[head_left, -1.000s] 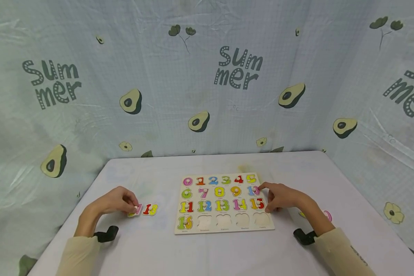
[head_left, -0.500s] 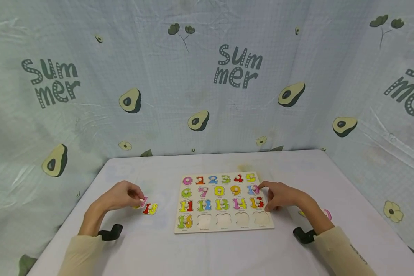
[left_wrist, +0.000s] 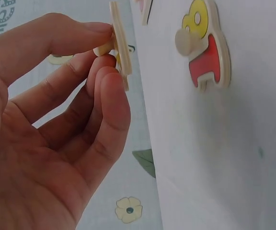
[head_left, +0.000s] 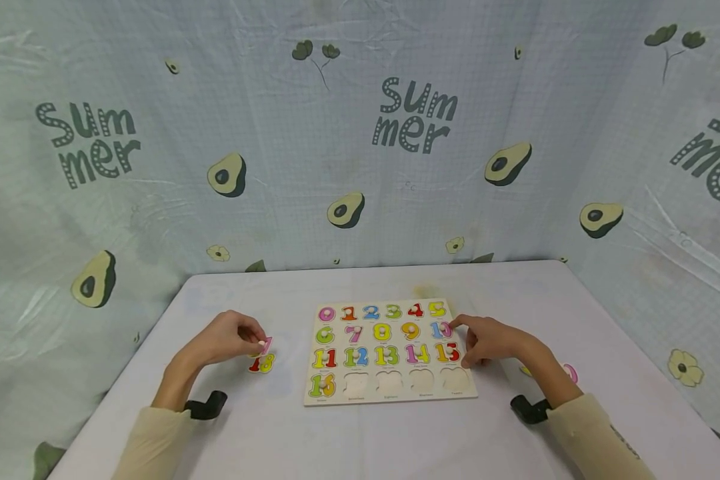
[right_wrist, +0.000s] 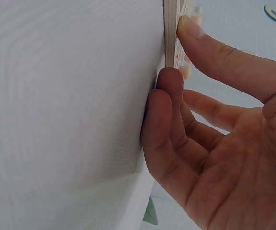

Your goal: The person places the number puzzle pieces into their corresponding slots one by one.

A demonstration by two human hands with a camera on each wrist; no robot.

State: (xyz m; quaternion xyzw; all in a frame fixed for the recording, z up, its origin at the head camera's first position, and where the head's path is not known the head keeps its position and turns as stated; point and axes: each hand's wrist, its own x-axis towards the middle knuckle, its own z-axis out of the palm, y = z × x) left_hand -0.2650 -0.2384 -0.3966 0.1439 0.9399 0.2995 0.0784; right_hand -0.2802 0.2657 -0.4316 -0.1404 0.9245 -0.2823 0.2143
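Note:
My left hand (head_left: 228, 337) pinches the knob of a flat pink-and-yellow number piece (left_wrist: 121, 40) between thumb and fingers, its edge turned to the left wrist camera. Just below it in the head view lies the red-and-yellow 18 piece (head_left: 267, 363), knob up on the table. A wooden number puzzle board (head_left: 369, 402) lies in the middle, filled from 0 to 16, with several bare recesses along its bottom row. My right hand (head_left: 489, 340) grips the board's right edge, thumb on the top face, curled fingers at the edge; the index fingertip rests by the 10 piece (head_left: 438, 331).
Partly hidden behind the right forearm are a pink piece (head_left: 570, 373) and a yellow-green one (head_left: 525, 371). The white-covered table (head_left: 336, 440) ends at a patterned curtain (head_left: 276, 133) at the back and sides.
My left hand has lifted the pink-and-yellow piece from beside the 18 and carried it right, to just above the 18. The right hand and board have stayed put.

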